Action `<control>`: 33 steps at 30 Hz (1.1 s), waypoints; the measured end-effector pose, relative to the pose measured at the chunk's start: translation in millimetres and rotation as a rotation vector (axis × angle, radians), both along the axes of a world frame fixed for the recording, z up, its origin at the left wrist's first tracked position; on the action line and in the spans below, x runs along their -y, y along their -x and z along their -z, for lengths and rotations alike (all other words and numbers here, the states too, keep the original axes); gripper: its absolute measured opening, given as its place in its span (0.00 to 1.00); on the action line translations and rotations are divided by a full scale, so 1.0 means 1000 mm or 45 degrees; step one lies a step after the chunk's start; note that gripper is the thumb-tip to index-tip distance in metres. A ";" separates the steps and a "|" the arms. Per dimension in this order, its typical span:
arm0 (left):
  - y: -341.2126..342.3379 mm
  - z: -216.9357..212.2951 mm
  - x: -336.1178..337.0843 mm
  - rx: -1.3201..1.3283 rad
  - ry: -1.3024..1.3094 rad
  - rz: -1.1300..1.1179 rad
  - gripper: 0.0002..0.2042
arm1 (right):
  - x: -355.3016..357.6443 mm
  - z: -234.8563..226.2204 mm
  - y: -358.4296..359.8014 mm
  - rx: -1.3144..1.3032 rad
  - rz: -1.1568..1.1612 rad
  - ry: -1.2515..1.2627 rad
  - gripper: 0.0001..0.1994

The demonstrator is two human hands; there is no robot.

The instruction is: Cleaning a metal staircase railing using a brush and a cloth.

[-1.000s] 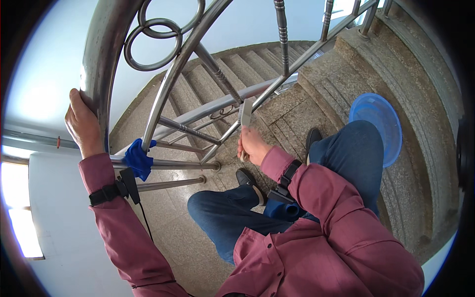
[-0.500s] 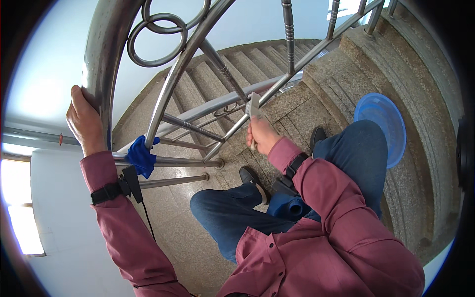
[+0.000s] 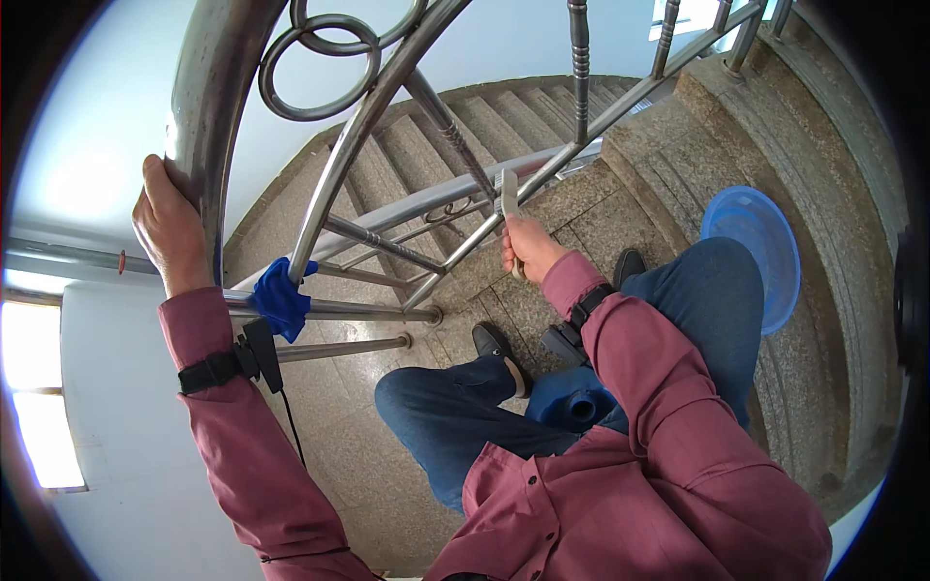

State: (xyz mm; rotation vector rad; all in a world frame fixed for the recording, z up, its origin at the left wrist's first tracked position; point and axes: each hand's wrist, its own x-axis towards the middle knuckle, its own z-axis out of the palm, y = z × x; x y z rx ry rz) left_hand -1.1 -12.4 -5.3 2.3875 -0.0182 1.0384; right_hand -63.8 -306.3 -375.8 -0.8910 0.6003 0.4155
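My left hand (image 3: 172,225) is wrapped round the thick metal handrail (image 3: 205,116) at the upper left. In front of me, my right hand (image 3: 531,249) grips the handle of a pale scrubbing brush (image 3: 509,192). The brush's bristles face left, at the lower rail (image 3: 472,242) of the railing, close to the foot of a turned baluster (image 3: 450,131). A blue cloth (image 3: 281,298) hangs on the railing beside my left wrist. Part of the brush handle is hidden inside my right fist.
A translucent blue basin (image 3: 765,261) stands on the curved stone steps (image 3: 823,194) to the right. Something blue with a round opening (image 3: 581,409) sits between my legs. Beyond the railing another flight of stairs (image 3: 407,155) descends. A window (image 3: 44,387) is at the left.
My right hand and the brush have shifted slightly right along the lower rail. The whole view has moved a little. My left hand keeps its hold on the handrail.
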 end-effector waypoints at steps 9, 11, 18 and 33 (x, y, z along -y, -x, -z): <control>-0.002 0.000 -0.005 0.019 0.014 -0.030 0.34 | -0.043 -0.020 0.034 -0.004 0.083 0.011 0.17; -0.004 0.001 -0.007 0.004 -0.001 -0.034 0.34 | -0.038 -0.017 0.029 0.046 0.097 -0.003 0.15; -0.001 0.000 -0.003 -0.010 0.009 -0.056 0.34 | 0.001 0.003 -0.010 -0.023 0.015 -0.083 0.20; -0.001 -0.004 -0.027 0.249 -0.726 -0.016 0.08 | -0.027 -0.007 0.001 0.017 -0.063 -0.219 0.19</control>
